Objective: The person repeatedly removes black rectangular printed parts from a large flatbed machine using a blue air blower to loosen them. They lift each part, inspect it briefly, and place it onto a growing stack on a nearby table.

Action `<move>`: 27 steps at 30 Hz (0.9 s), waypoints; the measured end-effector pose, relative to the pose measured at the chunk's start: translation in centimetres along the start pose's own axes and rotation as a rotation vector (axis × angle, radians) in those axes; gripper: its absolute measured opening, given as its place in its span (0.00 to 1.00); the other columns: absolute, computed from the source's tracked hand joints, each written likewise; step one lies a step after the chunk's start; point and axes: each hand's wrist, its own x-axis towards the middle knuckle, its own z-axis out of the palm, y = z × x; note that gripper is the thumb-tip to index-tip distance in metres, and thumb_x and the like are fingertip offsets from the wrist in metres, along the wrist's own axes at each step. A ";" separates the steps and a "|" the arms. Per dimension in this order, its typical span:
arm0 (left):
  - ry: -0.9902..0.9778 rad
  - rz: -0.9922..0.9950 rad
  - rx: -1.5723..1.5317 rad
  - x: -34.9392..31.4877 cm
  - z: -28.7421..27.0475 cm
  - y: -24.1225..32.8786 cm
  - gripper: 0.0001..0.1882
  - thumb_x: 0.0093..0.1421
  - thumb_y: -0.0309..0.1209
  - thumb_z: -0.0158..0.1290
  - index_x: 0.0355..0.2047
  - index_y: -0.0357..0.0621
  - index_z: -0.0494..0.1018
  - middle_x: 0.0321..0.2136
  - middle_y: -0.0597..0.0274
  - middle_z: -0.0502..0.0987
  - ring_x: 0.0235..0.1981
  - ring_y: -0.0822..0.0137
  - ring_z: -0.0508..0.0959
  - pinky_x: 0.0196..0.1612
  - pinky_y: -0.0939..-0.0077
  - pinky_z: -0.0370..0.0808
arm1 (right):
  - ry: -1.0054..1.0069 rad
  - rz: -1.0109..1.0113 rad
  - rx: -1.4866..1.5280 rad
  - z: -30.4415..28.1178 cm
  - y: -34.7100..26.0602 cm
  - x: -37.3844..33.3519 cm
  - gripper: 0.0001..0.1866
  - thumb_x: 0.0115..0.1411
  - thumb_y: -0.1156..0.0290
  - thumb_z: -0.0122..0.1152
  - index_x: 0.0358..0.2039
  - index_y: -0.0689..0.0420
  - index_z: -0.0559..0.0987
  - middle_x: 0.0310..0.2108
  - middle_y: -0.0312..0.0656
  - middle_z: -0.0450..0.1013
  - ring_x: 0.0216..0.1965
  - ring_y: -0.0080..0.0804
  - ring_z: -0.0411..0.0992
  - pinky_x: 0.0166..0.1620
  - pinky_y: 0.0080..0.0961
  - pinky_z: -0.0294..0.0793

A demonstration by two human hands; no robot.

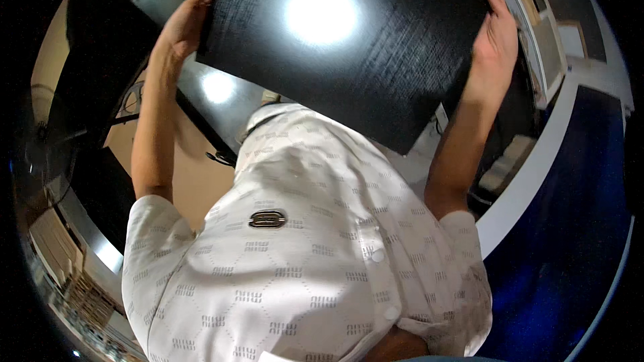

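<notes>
A large flat black panel (376,60) with a fine grain spans the upper middle, a bright lamp reflection on its face. My left hand (188,23) grips its left edge, thumb along the side. At the opposite edge my right hand (498,33) has its palm against the panel, with the fingers pointing up. The fingertips behind the panel are partly hidden. Both forearms are stretched forward, and the panel's near edge lies tilted in front of my patterned white shirt (295,275).
A shiny grey surface (225,97) shows below the panel on the left. Dark cables (220,159) hang near it. To the right run a white ledge (530,181) and a dark blue surface (557,228). A white-framed unit (537,27) stands beyond my right hand.
</notes>
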 end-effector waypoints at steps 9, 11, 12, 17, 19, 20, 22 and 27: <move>-0.024 0.050 0.015 0.2 -0.2 -0.1 0.35 0.66 0.57 0.49 0.64 0.46 0.70 0.68 0.46 0.61 0.69 0.47 0.59 0.71 0.42 0.44 | -0.441 0.125 0.639 -0.5 1.7 1.7 0.19 0.71 0.75 0.48 0.61 0.62 0.71 0.53 0.46 0.76 0.51 0.40 0.77 0.55 0.36 0.78; -0.048 0.021 0.003 0.3 -0.1 0.2 0.36 0.65 0.56 0.50 0.65 0.44 0.68 0.69 0.46 0.59 0.70 0.47 0.57 0.71 0.42 0.42 | -0.463 0.135 0.664 -0.6 1.9 1.6 0.19 0.71 0.75 0.48 0.61 0.61 0.71 0.53 0.46 0.76 0.50 0.40 0.77 0.54 0.36 0.79; -0.061 0.022 0.025 0.3 -0.1 0.3 0.38 0.64 0.57 0.52 0.65 0.43 0.67 0.70 0.45 0.58 0.70 0.46 0.56 0.71 0.42 0.42 | -0.477 0.137 0.675 -0.7 2.0 1.4 0.19 0.71 0.75 0.48 0.60 0.61 0.71 0.52 0.46 0.76 0.50 0.40 0.77 0.53 0.37 0.79; 0.074 -0.006 0.177 -1.3 1.8 1.3 0.47 0.55 0.61 0.60 0.66 0.41 0.66 0.70 0.41 0.57 0.70 0.44 0.57 0.70 0.42 0.46 | -0.440 0.085 0.608 -1.0 1.4 0.3 0.24 0.70 0.73 0.50 0.66 0.60 0.66 0.58 0.49 0.72 0.55 0.41 0.74 0.56 0.38 0.77; 0.007 0.000 0.264 -2.9 2.8 1.9 0.43 0.54 0.60 0.61 0.60 0.41 0.71 0.61 0.45 0.69 0.62 0.48 0.67 0.66 0.47 0.58 | -0.181 0.130 0.437 -1.4 0.5 -0.5 0.34 0.69 0.71 0.54 0.72 0.56 0.53 0.70 0.50 0.52 0.64 0.44 0.65 0.57 0.38 0.76; -0.007 0.078 0.307 -3.5 3.5 2.2 0.40 0.55 0.58 0.61 0.60 0.42 0.72 0.58 0.49 0.72 0.60 0.50 0.69 0.66 0.50 0.59 | -0.047 0.121 0.361 -1.5 -0.1 -0.9 0.40 0.68 0.70 0.56 0.74 0.55 0.47 0.75 0.51 0.42 0.68 0.46 0.60 0.58 0.38 0.76; -0.132 0.248 0.242 -4.3 4.6 2.8 0.36 0.59 0.53 0.60 0.60 0.43 0.71 0.56 0.53 0.75 0.60 0.54 0.71 0.66 0.53 0.61 | -0.032 0.087 0.447 -1.8 -1.3 -1.6 0.37 0.64 0.74 0.61 0.71 0.62 0.58 0.68 0.48 0.62 0.70 0.38 0.58 0.72 0.33 0.52; -0.126 0.308 0.043 -4.3 5.4 3.4 0.23 0.66 0.38 0.57 0.58 0.40 0.71 0.53 0.59 0.78 0.53 0.63 0.77 0.58 0.65 0.72 | -0.190 -0.216 0.363 -2.4 -3.6 -2.6 0.33 0.66 0.72 0.57 0.70 0.61 0.60 0.63 0.44 0.67 0.64 0.35 0.66 0.67 0.32 0.60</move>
